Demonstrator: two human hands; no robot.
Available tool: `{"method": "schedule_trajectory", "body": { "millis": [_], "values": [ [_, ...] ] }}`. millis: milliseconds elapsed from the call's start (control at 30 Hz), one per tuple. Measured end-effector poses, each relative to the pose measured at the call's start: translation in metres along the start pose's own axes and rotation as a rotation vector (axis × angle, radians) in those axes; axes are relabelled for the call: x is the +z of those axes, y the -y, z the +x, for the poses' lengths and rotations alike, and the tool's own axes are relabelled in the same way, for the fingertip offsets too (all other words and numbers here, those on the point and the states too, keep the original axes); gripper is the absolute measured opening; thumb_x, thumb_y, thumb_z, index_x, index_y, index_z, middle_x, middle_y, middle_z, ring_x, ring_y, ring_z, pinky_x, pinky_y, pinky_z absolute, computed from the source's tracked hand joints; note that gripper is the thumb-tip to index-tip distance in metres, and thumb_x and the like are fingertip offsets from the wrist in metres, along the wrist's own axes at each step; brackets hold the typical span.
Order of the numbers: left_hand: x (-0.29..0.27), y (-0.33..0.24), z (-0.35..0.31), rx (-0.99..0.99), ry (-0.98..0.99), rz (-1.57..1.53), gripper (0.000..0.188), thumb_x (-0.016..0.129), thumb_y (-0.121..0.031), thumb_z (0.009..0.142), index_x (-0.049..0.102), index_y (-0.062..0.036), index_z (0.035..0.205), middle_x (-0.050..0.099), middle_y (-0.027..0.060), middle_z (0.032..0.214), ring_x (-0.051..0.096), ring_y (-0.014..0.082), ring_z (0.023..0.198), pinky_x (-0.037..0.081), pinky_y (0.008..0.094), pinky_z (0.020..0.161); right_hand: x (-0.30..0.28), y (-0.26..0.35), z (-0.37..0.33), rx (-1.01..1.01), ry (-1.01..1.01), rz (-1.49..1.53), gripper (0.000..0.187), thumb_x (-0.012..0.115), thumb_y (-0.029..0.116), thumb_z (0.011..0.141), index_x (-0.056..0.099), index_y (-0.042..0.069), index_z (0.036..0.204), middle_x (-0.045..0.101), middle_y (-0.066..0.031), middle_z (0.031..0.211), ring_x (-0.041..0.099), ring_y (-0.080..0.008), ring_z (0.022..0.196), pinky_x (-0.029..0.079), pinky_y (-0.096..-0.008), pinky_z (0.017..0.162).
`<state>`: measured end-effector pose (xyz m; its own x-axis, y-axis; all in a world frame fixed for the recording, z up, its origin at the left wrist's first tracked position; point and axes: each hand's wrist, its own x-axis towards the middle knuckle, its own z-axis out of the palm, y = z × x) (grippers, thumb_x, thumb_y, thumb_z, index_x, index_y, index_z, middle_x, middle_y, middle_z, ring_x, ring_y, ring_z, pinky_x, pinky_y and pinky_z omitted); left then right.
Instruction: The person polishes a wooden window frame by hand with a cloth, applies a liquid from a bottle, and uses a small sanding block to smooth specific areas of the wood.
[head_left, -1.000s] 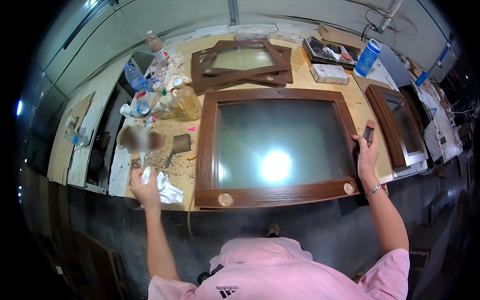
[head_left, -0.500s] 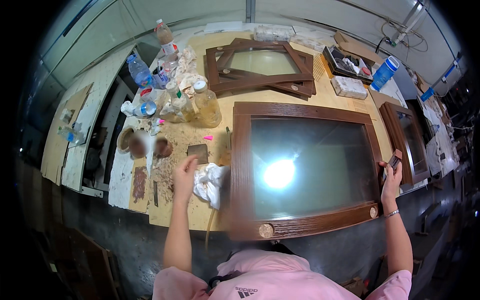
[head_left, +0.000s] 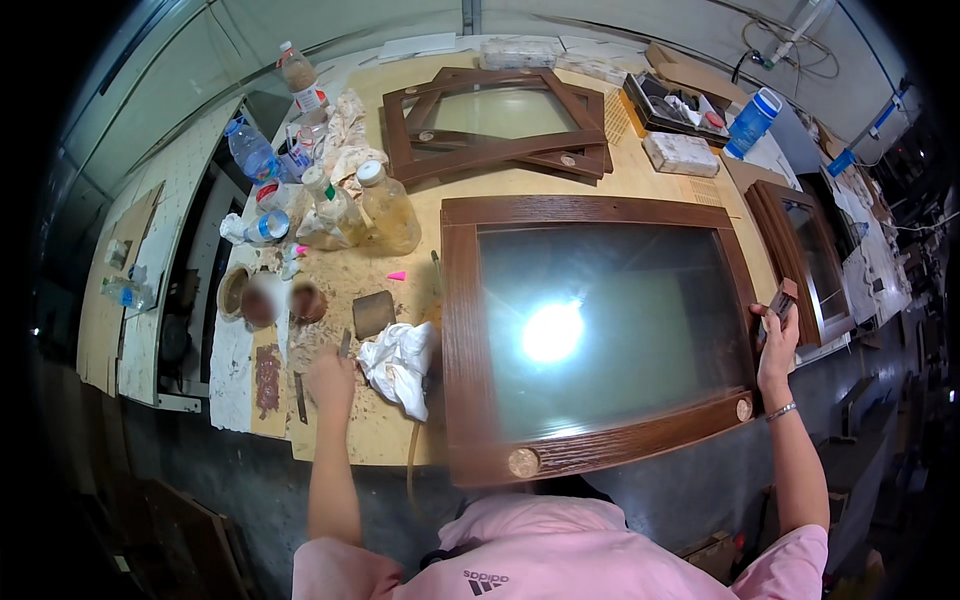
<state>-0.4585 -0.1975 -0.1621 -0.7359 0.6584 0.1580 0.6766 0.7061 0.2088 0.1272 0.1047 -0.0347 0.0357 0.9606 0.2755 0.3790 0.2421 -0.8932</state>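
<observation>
My left hand (head_left: 328, 380) is low over the littered left side of the worktable, its fingers closed and slightly blurred. At its fingertips a narrow grey blade-like strip (head_left: 345, 344) sticks out. A brown square abrasive pad (head_left: 374, 315) and a crumpled white cloth (head_left: 398, 366) lie just right of it. My right hand (head_left: 776, 350) is closed around a small reddish-brown block (head_left: 785, 296), with something dark beneath it, beside the right edge of a framed glass panel (head_left: 462, 320). The panel is dark brown wood with round pale discs on its near corners.
Bottles, including a jar of yellowish liquid (head_left: 390, 212), crowd the left. Round brown pots (head_left: 306, 303) and a dark flat strip (head_left: 301, 398) lie near my left hand. More brown frames (head_left: 420, 160) are stacked behind; others (head_left: 800, 270) stand right. A black tray (head_left: 675, 110) holds small items.
My left hand has moved from beside the brown pad leftward and nearer to me, and the grey strip now shows at its fingers. My right hand keeps the block. The whole view has shifted slightly.
</observation>
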Motion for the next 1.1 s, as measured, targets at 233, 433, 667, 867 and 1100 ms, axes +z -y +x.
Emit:
{"method": "schedule_trajectory", "body": {
  "millis": [233,433,667,867,1100],
  "values": [
    [-0.099,-0.044,-0.071,-0.513,0.179,-1.659,0.014,0.049,-0.01,0.097,0.058,-0.0061,0.106,0.057,0.0005,0.08,0.056,0.0112,0.065,0.052,0.0287,0.058,-0.003,-0.006,0.001,0.031,0.001,0.103,0.038,0.052,0.012,0.097,0.05,0.004,0.134,0.071,-0.0054,0.101,0.058,-0.0121,0.1,0.04,-0.0297,0.098],
    [-0.158,-0.103,-0.137,-0.386,0.107,-1.954,0.012,0.053,-0.014,0.103,0.055,-0.0034,0.108,0.059,0.0023,0.092,0.056,0.0107,0.072,0.052,0.0292,0.062,-0.008,-0.002,0.0,0.031,0.207,0.191,0.03,0.049,0.015,0.101,0.051,0.001,0.127,0.071,-0.0099,0.107,0.059,-0.0169,0.114,0.038,-0.0339,0.106],
    [-0.17,-0.214,-0.244,-0.132,-0.292,-0.799,0.007,0.068,0.007,0.085,0.065,0.0026,0.09,0.061,0.0036,0.081,0.057,0.0109,0.068,0.047,0.0237,0.064,0.001,0.012,0.012,0.024,0.606,0.399,0.025,0.055,0.013,0.098,0.052,0.002,0.12,0.069,-0.0075,0.098,0.061,-0.0116,0.097,0.046,-0.0296,0.093],
    [-0.139,-0.262,-0.251,-0.044,-0.446,-0.561,0.015,0.072,0.008,0.08,0.071,0.0019,0.094,0.061,0.008,0.079,0.058,0.0168,0.067,0.046,0.0282,0.062,-0.005,0.006,0.015,0.023,0.671,0.423,0.021,0.051,0.01,0.096,0.054,0.002,0.116,0.066,-0.0055,0.093,0.06,-0.0115,0.094,0.045,-0.0287,0.089],
    [-0.115,-0.303,-0.267,0.142,-0.493,-0.397,0.017,0.073,0.007,0.075,0.071,0.0009,0.09,0.057,0.0124,0.074,0.058,0.0305,0.064,0.046,0.0387,0.059,-0.004,0.008,0.014,0.0,0.697,0.437,0.022,0.051,0.014,0.098,0.054,0.002,0.117,0.069,-0.0075,0.092,0.059,-0.0106,0.09,0.043,-0.0275,0.085]
  ]
}}
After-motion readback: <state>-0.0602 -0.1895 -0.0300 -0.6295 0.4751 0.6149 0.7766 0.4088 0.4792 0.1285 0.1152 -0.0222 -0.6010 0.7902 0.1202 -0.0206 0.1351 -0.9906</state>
